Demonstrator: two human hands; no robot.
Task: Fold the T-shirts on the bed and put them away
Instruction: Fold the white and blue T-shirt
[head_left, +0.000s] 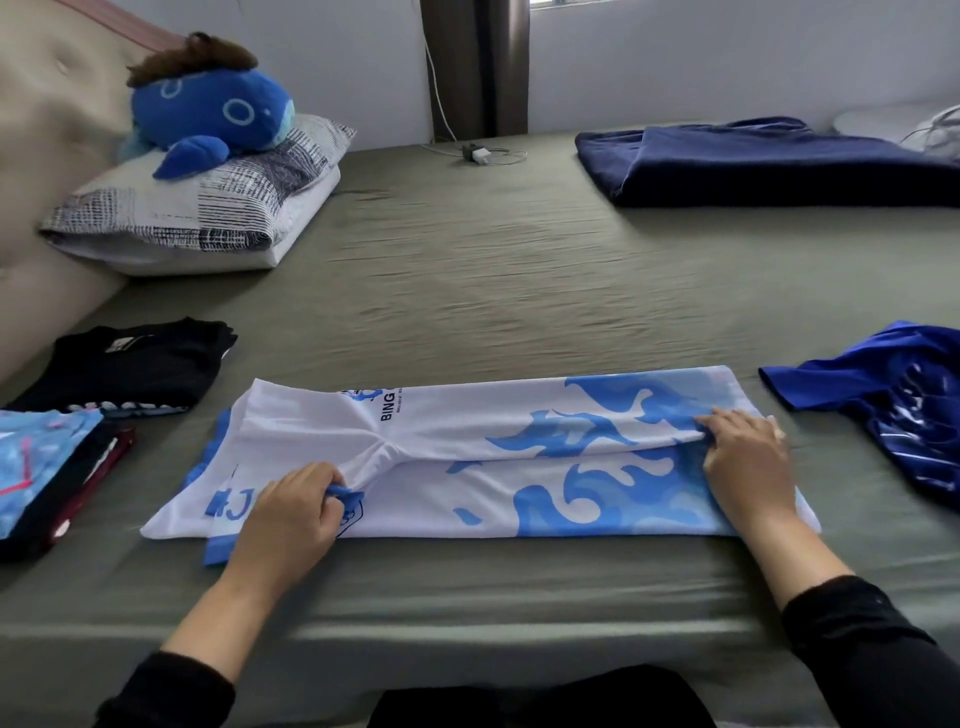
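On bed, left hand (291, 512) pinching T-shirt (467, 499) — right hand (748, 447) too

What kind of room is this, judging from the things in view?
Most likely a bedroom: a bed with an olive-green sheet, a striped pillow under a blue plush toy, and a padded beige headboard.
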